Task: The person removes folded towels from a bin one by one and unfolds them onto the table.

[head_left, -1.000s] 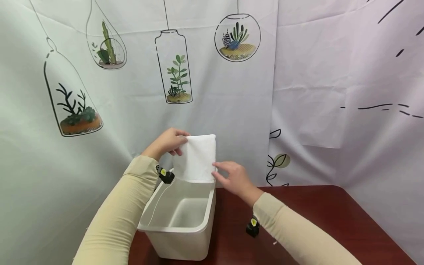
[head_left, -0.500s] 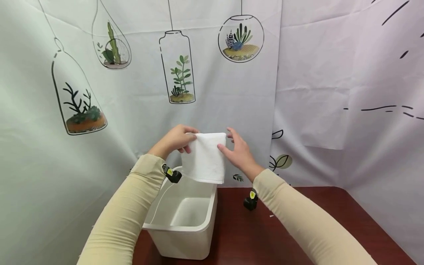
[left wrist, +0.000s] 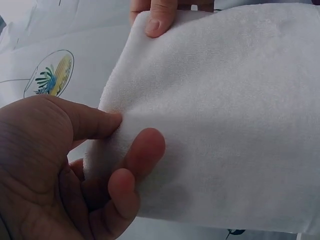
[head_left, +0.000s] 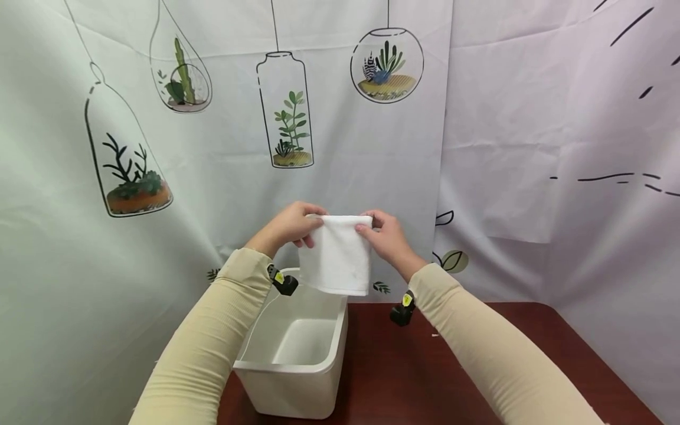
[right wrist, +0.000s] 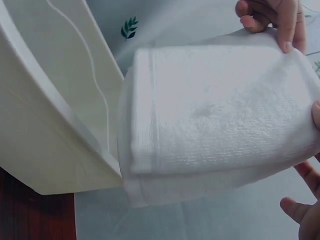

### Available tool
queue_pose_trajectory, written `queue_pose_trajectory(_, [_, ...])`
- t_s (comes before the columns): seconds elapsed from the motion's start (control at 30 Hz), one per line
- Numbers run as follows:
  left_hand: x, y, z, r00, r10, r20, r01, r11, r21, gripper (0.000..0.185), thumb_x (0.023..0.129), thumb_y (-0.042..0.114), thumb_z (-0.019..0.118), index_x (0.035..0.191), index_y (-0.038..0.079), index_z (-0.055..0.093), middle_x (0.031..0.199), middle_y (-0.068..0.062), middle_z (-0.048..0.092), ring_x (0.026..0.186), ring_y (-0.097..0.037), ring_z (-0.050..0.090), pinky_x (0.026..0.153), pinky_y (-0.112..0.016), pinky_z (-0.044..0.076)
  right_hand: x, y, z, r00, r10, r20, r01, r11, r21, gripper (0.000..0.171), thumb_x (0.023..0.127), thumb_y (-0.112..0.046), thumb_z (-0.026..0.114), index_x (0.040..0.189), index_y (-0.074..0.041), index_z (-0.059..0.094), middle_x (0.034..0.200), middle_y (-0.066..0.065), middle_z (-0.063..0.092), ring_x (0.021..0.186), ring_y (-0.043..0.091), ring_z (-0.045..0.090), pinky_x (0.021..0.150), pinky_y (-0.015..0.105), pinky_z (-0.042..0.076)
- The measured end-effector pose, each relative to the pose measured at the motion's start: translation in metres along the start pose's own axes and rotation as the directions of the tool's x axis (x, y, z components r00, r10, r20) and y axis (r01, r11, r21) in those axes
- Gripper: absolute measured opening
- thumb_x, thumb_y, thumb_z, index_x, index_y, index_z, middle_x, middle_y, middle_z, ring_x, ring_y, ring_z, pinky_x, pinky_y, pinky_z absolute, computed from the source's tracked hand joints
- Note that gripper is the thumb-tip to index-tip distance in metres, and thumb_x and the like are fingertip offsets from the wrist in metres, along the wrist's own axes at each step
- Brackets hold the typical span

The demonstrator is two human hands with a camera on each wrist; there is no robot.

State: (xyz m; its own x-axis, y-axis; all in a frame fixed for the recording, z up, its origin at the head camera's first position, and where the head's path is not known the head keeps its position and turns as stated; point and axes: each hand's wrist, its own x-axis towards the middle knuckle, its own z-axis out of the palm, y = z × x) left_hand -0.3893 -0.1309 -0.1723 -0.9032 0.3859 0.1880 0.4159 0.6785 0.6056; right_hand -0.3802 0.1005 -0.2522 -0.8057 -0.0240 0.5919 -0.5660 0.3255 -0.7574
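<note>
A folded white towel (head_left: 337, 257) hangs upright over the far end of a deep off-white plastic tub (head_left: 289, 389). My left hand (head_left: 294, 226) pinches its upper left corner between thumb and fingers, two other fingers lying in front of the cloth in the left wrist view. At the upper right corner, my right hand (head_left: 389, 237) pinches the towel, its thumb on the near side. The right wrist view shows the towel's layers (right wrist: 215, 110) with a banded hem at the lower end, beside the tub wall (right wrist: 65, 110). Fingers behind the cloth are partly hidden.
The tub stands on a dark red table (head_left: 409, 366), which extends to the right. White fabric (head_left: 350, 159) printed with hanging plant jars closes off the back and sides. A tiny white scrap (head_left: 435, 335) lies near the right sleeve.
The towel and my left hand have shifted slightly right. My right hand has left the towel's lower right edge, risen, and now grips the upper right corner.
</note>
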Motion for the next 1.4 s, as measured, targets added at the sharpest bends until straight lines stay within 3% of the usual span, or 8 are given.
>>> queue_pose_trajectory(0.2, [0.002, 0.002, 0.004, 0.999, 0.028, -0.019, -0.029, 0.999, -0.038, 0.030, 0.101, 0.016, 0.061, 0.130, 0.009, 0.065, 0.107, -0.022, 0.071, 0.053, -0.017, 0.066, 0.049, -0.028, 0.050, 0.000, 0.001, -0.011, 0.999, 0.005, -0.054, -0.006, 1.000, -0.008, 0.023, 0.096, -0.014, 0.071, 0.115, -0.002, 0.069, 0.113, 0.018, 0.072, 0.102, 0.031, 0.069, 0.082, 0.042, 0.056])
queue_pose_trajectory(0.5, [0.002, 0.010, 0.015, 0.999, 0.037, -0.032, -0.040, 0.996, -0.085, 0.027, 0.102, 0.015, 0.062, 0.128, 0.011, 0.066, 0.112, -0.020, 0.070, 0.055, -0.019, 0.068, 0.049, -0.029, 0.052, -0.006, -0.001, -0.031, 0.998, -0.022, -0.059, 0.020, 0.999, -0.040, 0.023, 0.095, -0.015, 0.072, 0.114, -0.002, 0.071, 0.109, 0.017, 0.073, 0.096, 0.027, 0.068, 0.076, 0.032, 0.052])
queue_pose_trajectory(0.7, [-0.004, 0.021, 0.024, 0.997, 0.068, -0.040, -0.071, 0.995, -0.075, 0.025, 0.101, 0.015, 0.063, 0.125, 0.012, 0.068, 0.105, -0.019, 0.072, 0.055, -0.020, 0.068, 0.050, -0.031, 0.054, -0.017, -0.001, -0.044, 0.997, -0.041, -0.065, 0.040, 0.999, -0.021, 0.021, 0.094, -0.014, 0.073, 0.111, -0.001, 0.071, 0.105, 0.017, 0.074, 0.090, 0.021, 0.068, 0.073, 0.027, 0.053])
queue_pose_trajectory(0.8, [-0.009, 0.023, 0.031, 0.996, 0.076, -0.045, -0.079, 0.994, -0.070, 0.025, 0.100, 0.015, 0.064, 0.125, 0.012, 0.069, 0.102, -0.018, 0.073, 0.054, -0.020, 0.068, 0.050, -0.032, 0.055, -0.026, 0.002, -0.048, 0.997, -0.043, -0.061, 0.041, 0.999, -0.031, 0.021, 0.094, -0.016, 0.074, 0.110, -0.002, 0.071, 0.104, 0.016, 0.074, 0.092, 0.021, 0.068, 0.076, 0.029, 0.055])
queue_pose_trajectory(1.0, [-0.024, 0.029, 0.052, 0.995, 0.078, -0.060, -0.083, 0.994, -0.073, 0.024, 0.099, 0.016, 0.066, 0.123, 0.014, 0.072, 0.098, -0.014, 0.074, 0.053, -0.019, 0.068, 0.048, -0.032, 0.054, -0.049, 0.011, -0.058, 0.996, -0.059, -0.064, 0.054, 0.996, -0.078, 0.022, 0.094, -0.017, 0.074, 0.111, -0.002, 0.071, 0.108, 0.016, 0.073, 0.102, 0.028, 0.070, 0.092, 0.045, 0.054])
queue_pose_trajectory(1.1, [-0.033, 0.032, 0.062, 0.994, 0.082, -0.070, -0.089, 0.991, -0.098, 0.023, 0.099, 0.016, 0.067, 0.121, 0.015, 0.072, 0.099, -0.013, 0.074, 0.053, -0.019, 0.067, 0.047, -0.032, 0.053, -0.059, 0.013, -0.064, 0.996, -0.061, -0.068, 0.054, 0.994, -0.096, 0.022, 0.094, -0.018, 0.074, 0.112, -0.004, 0.072, 0.110, 0.014, 0.073, 0.104, 0.027, 0.069, 0.094, 0.047, 0.053])
queue_pose_trajectory(1.27, [-0.046, 0.035, 0.078, 0.992, 0.084, -0.089, -0.096, 0.987, -0.132, 0.021, 0.098, 0.017, 0.067, 0.118, 0.016, 0.073, 0.102, -0.009, 0.073, 0.053, -0.019, 0.067, 0.048, -0.033, 0.054, -0.077, 0.014, -0.073, 0.994, -0.076, -0.083, 0.065, 0.989, -0.130, 0.022, 0.092, -0.020, 0.076, 0.111, -0.008, 0.073, 0.110, 0.009, 0.074, 0.105, 0.021, 0.068, 0.081, 0.035, 0.055])
queue_pose_trajectory(1.4, [-0.057, 0.039, 0.091, 0.989, 0.108, -0.102, -0.121, 0.984, -0.133, 0.019, 0.097, 0.016, 0.069, 0.116, 0.017, 0.074, 0.091, -0.008, 0.073, 0.051, -0.020, 0.066, 0.047, -0.033, 0.053, -0.092, 0.016, -0.081, 0.992, -0.093, -0.086, 0.081, 0.988, -0.135, 0.021, 0.092, -0.018, 0.077, 0.110, -0.008, 0.073, 0.107, 0.009, 0.074, 0.097, 0.016, 0.067, 0.070, 0.026, 0.055])
